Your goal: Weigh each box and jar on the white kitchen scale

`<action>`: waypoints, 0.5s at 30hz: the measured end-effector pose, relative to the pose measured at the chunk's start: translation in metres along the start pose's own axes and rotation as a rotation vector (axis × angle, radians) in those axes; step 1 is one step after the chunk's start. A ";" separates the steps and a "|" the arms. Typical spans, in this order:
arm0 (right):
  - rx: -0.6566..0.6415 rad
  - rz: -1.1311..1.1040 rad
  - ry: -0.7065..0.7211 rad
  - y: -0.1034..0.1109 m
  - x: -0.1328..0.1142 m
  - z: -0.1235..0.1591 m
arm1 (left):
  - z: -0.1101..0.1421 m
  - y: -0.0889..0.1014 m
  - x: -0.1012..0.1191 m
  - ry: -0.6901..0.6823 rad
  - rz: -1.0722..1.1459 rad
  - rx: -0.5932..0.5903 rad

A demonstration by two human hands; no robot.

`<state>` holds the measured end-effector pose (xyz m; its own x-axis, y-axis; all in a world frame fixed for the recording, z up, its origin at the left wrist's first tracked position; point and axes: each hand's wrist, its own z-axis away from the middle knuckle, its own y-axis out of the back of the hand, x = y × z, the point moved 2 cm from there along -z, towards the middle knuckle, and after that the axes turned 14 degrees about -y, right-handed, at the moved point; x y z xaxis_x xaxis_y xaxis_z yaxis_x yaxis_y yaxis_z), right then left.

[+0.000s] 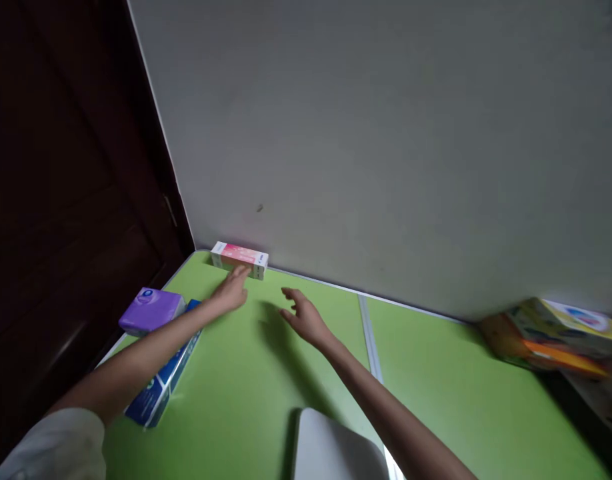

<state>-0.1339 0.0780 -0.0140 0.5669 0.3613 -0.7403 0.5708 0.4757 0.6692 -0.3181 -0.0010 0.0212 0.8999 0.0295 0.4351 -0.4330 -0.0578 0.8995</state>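
A long white-and-pink box point(240, 254) lies against the wall at the back of the green table point(236, 393). My left hand point(231, 291) reaches to its front side with fingers stretched out; whether they touch the box I cannot tell. To the right, my right hand point(307, 321) hovers over the table, thumb and fingers apart, holding nothing, and its shadow falls on the green surface. Under and beside my left forearm are a purple soft pack point(153, 311) and a long dark blue pack point(159, 393), partly covered by the arm.
A pale, rounded flat object point(331, 450) lies at the near edge, cut off by the frame. Blurred yellow and orange packages point(561, 337) stand at the right. A grey wall point(386, 147) closes off the back, a dark door point(76, 200) the left. A seam strip point(369, 333) crosses the table.
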 end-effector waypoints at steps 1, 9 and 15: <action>0.019 0.025 0.009 -0.004 -0.006 -0.022 | -0.009 0.011 -0.021 0.016 -0.034 0.019; 0.041 0.183 0.080 -0.033 -0.033 -0.132 | -0.084 0.046 -0.107 -0.032 -0.166 -0.091; 0.040 0.193 0.113 -0.013 -0.025 -0.113 | -0.080 0.056 -0.082 -0.142 -0.223 -0.143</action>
<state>-0.2228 0.1535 -0.0110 0.5990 0.5312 -0.5992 0.4825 0.3578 0.7995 -0.4199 0.0732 0.0391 0.9676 -0.1147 0.2251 -0.2174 0.0763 0.9731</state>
